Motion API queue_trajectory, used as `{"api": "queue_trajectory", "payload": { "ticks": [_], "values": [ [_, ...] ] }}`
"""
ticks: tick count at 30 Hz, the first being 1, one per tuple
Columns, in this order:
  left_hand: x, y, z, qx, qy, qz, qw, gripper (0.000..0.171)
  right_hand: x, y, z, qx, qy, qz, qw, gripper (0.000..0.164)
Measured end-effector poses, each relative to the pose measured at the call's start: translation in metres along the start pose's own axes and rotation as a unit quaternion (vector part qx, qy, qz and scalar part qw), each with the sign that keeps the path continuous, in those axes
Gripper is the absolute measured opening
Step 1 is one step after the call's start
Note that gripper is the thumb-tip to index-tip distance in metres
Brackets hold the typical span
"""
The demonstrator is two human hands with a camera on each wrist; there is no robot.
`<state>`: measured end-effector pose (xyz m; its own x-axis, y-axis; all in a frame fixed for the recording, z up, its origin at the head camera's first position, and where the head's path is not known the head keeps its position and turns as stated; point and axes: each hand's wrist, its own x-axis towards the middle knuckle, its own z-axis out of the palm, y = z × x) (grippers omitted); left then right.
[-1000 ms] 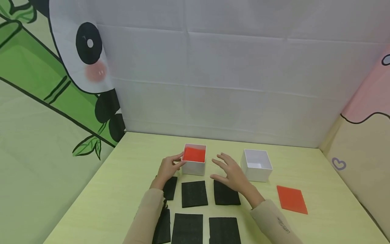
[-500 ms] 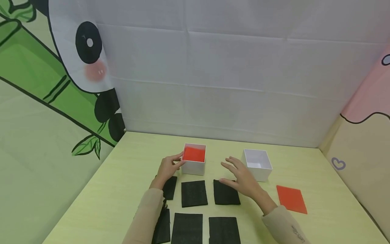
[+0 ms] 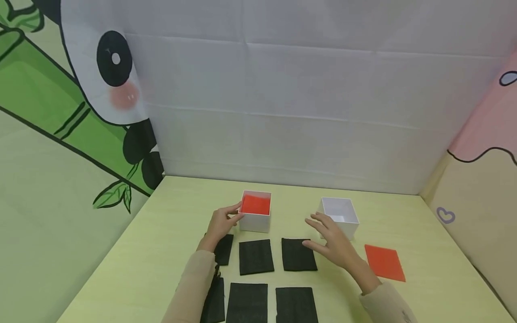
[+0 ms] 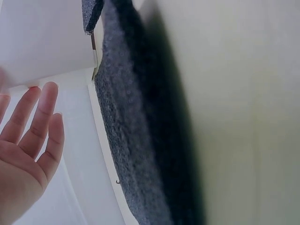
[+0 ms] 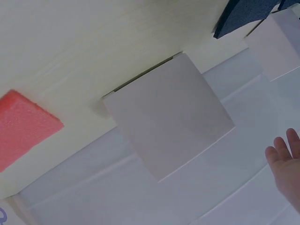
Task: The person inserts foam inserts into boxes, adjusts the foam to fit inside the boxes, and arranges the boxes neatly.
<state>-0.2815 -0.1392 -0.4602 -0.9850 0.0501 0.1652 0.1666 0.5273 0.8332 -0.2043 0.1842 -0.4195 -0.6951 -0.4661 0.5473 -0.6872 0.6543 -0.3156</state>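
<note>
My left hand (image 3: pixel 220 224) touches the left side of a white box (image 3: pixel 254 223) near its front corner. In the left wrist view its fingers (image 4: pixel 46 105) look nearly straight, tips against the box wall. A red foam square (image 3: pixel 255 205) lies inside that box, near the top. My right hand (image 3: pixel 333 240) hovers with spread fingers and holds nothing. It is in front of a second white box (image 3: pixel 348 229), whose visible inside shows no contents, and partly covers it in the head view. Several black foam squares (image 3: pixel 256 256) lie in front of the left box.
Another red foam square (image 3: pixel 385 262) lies flat on the pale yellow table (image 3: pixel 436 251), right of the right arm. A white cloth backdrop (image 3: pixel 299 112) rises behind the table. One black square (image 3: pixel 224 249) is partly hidden under the left wrist.
My right hand has moved rightward and slightly nearer to me, away from the left box and toward the right one. The left hand stays at its box.
</note>
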Motion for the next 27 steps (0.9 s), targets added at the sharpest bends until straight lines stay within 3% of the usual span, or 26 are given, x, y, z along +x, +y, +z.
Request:
{"api": "queue_trajectory", "payload": {
  "ticks": [9,27],
  "values": [
    [-0.002,0.0,-0.001,-0.004,0.0,0.002,1.0,0.048,-0.022,0.01,-0.014,-0.025,0.026,0.002,0.999,0.054],
    [-0.001,-0.001,0.0,-0.014,0.0,0.002,0.9999,0.047,-0.065,0.033,-0.036,-0.044,0.02,0.069,0.996,0.052]
  ]
}}
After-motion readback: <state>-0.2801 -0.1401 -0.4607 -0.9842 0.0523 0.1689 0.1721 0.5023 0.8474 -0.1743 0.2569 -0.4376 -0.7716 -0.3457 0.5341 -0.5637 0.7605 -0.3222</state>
